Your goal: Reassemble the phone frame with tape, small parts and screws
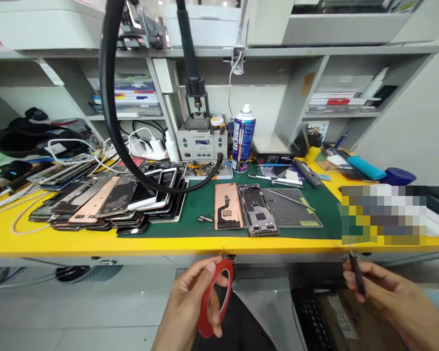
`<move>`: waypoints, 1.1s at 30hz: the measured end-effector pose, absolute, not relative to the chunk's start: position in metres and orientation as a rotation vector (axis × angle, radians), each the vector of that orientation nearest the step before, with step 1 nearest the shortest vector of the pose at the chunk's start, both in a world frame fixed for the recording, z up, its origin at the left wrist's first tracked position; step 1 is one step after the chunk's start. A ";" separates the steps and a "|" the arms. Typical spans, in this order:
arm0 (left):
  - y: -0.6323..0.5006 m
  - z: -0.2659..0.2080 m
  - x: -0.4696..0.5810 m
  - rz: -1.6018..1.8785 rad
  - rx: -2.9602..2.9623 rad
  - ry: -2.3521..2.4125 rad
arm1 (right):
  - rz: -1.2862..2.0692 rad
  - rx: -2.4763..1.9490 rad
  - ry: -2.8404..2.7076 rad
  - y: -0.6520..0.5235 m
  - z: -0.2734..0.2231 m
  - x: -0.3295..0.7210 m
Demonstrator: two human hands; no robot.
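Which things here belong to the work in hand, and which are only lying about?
Belonging to the work:
red tape roll, in the left hand
black-handled tool, in the right hand
probably the pinkish panel and dark phone frame

Apparently just lying about:
stacked phone parts
blue spray can
turquoise object

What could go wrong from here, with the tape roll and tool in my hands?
The red tape roll in your left hand and the thin black tool in your right hand are both off the desk, so either might drop if your grip loosens. The black hose crosses the stacked phones in view; if bumped, it could perhaps shift that pile.
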State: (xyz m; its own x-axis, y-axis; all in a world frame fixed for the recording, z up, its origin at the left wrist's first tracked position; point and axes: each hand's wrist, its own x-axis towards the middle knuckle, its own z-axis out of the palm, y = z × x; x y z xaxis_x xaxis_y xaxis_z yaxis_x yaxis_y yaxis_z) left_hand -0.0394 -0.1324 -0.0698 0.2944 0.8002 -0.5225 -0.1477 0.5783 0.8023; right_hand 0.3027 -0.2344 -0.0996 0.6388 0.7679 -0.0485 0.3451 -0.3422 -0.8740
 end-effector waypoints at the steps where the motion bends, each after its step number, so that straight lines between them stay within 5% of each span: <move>1: -0.132 -0.072 -0.040 0.712 0.722 1.091 | 0.729 -1.844 -0.843 -0.237 -0.098 0.292; 12: -0.137 -0.081 -0.032 0.750 0.739 1.041 | 0.975 -1.247 -1.501 -0.168 -0.057 0.154; 33: -0.141 -0.093 -0.038 0.781 0.572 0.895 | 1.178 -1.268 -1.560 -0.141 -0.065 0.144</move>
